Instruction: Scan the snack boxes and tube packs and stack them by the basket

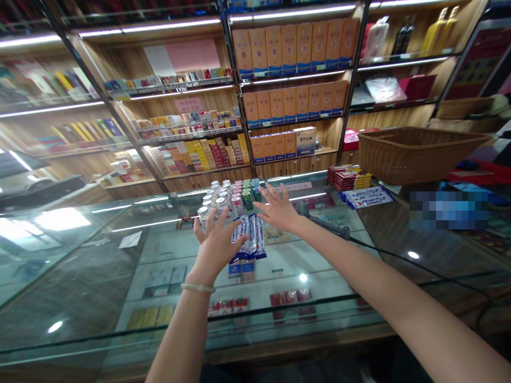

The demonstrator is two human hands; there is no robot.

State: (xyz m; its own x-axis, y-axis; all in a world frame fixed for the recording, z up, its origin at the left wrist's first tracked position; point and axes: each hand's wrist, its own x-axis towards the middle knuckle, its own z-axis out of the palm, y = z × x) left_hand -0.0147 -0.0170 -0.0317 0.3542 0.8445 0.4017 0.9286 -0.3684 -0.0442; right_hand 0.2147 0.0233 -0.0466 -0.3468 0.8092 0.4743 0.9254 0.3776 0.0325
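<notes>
My left hand (217,242), with a pale bracelet on its wrist, is over the glass counter with fingers spread. Its thumb side overlaps several blue-and-white packets (250,239) lying side by side; I cannot tell whether it touches them. Behind its fingertips stand rows of small white-capped bottles (219,201). My right hand (279,208) is open too, fingers apart, beside the small green containers (247,198) and pink containers (237,202). Neither hand holds anything that I can see. A dark handheld scanner (325,226) with a cable lies just right of my right hand, partly behind the forearm.
A wicker basket (419,154) stands on the right, near stacked red-and-yellow packs (348,177) and more blue-and-white packets (366,197). Under the glass are displayed boxes (240,306). Shelves with orange boxes (297,49) line the back wall. A paper slip (130,240) lies left.
</notes>
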